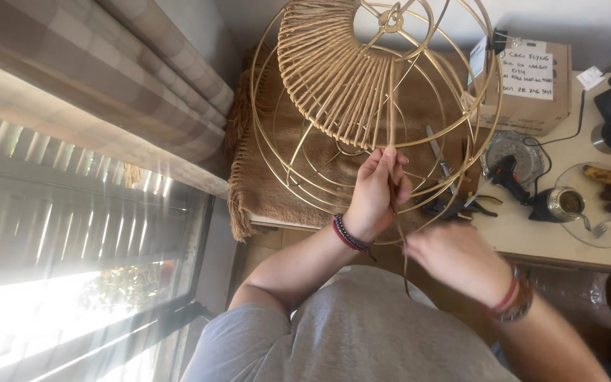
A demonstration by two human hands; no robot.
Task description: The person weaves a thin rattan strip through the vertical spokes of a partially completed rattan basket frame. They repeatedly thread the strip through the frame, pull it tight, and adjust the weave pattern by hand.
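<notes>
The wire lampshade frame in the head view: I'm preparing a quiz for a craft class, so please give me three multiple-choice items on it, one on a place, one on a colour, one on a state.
1. Where does the cardboard box stand?
A. on the table behind the frame
B. on the floor by the window
C. on the person's lap

2. What colour is the wire lampshade frame?
A. black
B. gold
C. white

3. How far is the frame wrapped with cane strands?
A. fully
B. not at all
C. partly

Answers:
1. A, the box sits on the table at the frame's far right.
2. B, the bare wires gleam gold.
3. C, the strands cover only one section near the top ring; elsewhere the wires are bare. The left hand pinches a strand against a wire, with the right hand blurred below it.
</notes>
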